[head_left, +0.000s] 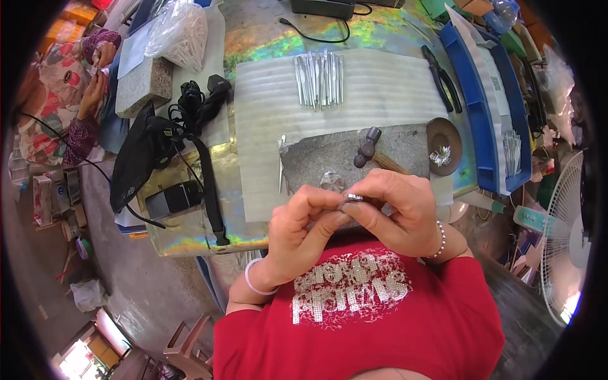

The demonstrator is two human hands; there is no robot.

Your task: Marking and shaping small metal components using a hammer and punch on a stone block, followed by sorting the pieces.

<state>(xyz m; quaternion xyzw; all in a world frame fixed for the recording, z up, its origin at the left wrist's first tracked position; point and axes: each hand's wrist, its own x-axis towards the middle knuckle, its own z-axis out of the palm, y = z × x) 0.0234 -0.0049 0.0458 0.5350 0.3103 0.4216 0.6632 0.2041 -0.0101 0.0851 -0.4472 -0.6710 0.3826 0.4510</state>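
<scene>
Small silver piece (353, 197) pinched between both hands.

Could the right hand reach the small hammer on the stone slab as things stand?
Probably yes. The hammer lies just beyond the right hand with nothing between them, but that hand and the left hand are both pinching a small metal piece, which it would have to release first.

Bright daylight, iridescent glare, fisheye-bent dark rim
</scene>
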